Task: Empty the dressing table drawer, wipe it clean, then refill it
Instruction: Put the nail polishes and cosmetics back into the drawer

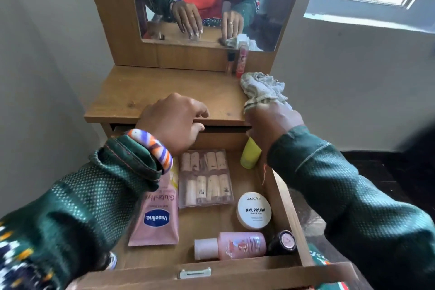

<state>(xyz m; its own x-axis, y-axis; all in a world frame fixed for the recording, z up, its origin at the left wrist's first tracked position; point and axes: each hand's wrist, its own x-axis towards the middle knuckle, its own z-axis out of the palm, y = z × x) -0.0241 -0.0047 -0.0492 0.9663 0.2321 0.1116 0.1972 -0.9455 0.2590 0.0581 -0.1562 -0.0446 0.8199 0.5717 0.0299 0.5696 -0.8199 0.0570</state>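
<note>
Hands hover at the drawer's [286, 198] back edge, the left hand [173, 122] empty and loosely curled on the desk [146, 92] lip, the right hand [270, 125] clutching a rag [261, 88], directly above the upright yellow bottle [250, 154] in the still-full drawer's far right corner.

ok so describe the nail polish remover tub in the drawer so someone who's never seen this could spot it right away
Look into the open drawer pulled out below the wooden dressing table top, and go to its right side. There, between the clear pack of beige tubes and the pink bottle lying on its side, sits the nail polish remover tub. It is the only round white item, with NAIL POLISH printed in black on its lid.
</note>
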